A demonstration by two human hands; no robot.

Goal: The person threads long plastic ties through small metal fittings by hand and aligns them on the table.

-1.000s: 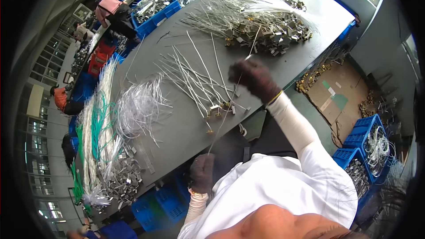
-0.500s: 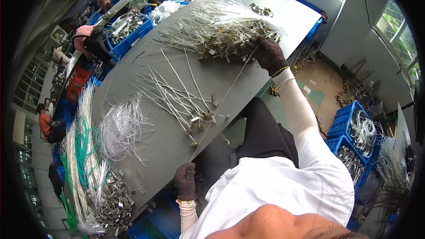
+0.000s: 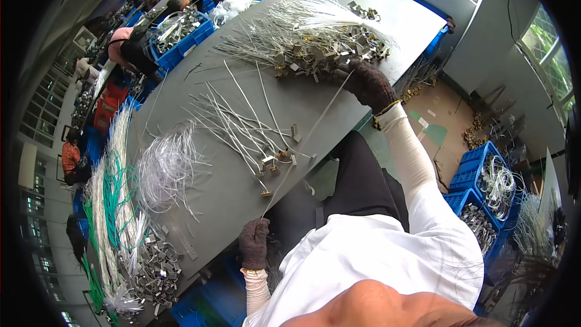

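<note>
Closer to the heap now, the right hand point(image 3: 372, 88), compared with a second ago! Gray tabletop point(image 3: 181, 97) spreads beyond the fingers; the metal-ended heap point(image 3: 330, 51) sits just past the right ones. Smaller wire bunch point(image 3: 245, 136) between hands! The left hand point(image 3: 253, 242) has fingers clamped on a slim wire point(image 3: 327, 109), running to the right fingers; their grip, can't tell.

My hands: 2, L point(image 3: 254, 242) + R point(image 3: 370, 85). Wire point(image 3: 331, 102) btwn them: 1. Table point(image 3: 411, 18) under my work: 1. Big wire heap point(image 3: 327, 48) up top: 1. Clear strand bundle point(image 3: 169, 166): 1. Sm. wire spread point(image 3: 242, 130): 1, pcs. too crossed to count. Blue crates point(image 3: 466, 172) on my R: 2. Windows point(image 3: 551, 54), R side: 2. Other ppl point(image 3: 121, 45): min. 4.
</note>
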